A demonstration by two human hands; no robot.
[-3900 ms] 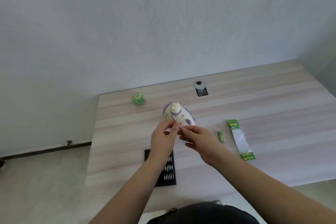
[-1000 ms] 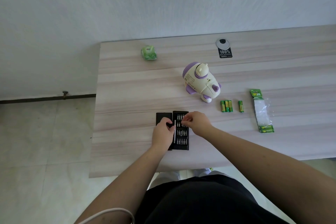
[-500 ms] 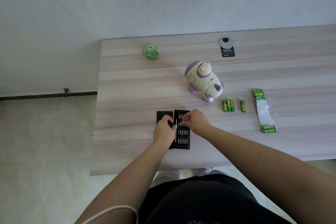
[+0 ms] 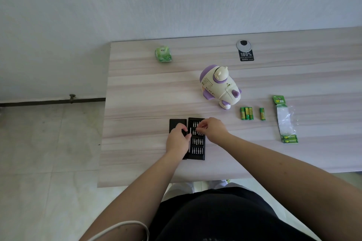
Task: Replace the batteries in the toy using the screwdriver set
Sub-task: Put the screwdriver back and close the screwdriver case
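Observation:
The white and purple toy (image 4: 219, 86) lies on the wooden table (image 4: 137, 94), with no hand on it. Three green batteries (image 4: 246, 113) lie side by side to its right, and a single battery (image 4: 262, 114) a little further right. The black screwdriver set case (image 4: 197, 150) lies open near the front edge, its lid (image 4: 175, 123) beside it on the left. My left hand (image 4: 177, 140) grips the top of the silver screwdriver (image 4: 189, 143), which lies along the case's left side. My right hand (image 4: 213, 130) pinches at the upper rows of bits; the bit itself is too small to make out.
A torn green battery pack (image 4: 286, 121) lies at the right. At the back are a small green packet (image 4: 163, 54) and a black "100%" tag with a round grommet (image 4: 244, 51). The table's left edge drops to a tiled floor.
Earlier both hands held the toy up; it now lies on the table and several batteries are lined up beside it. Over the last second both hands stayed at the case, shifting only slightly.

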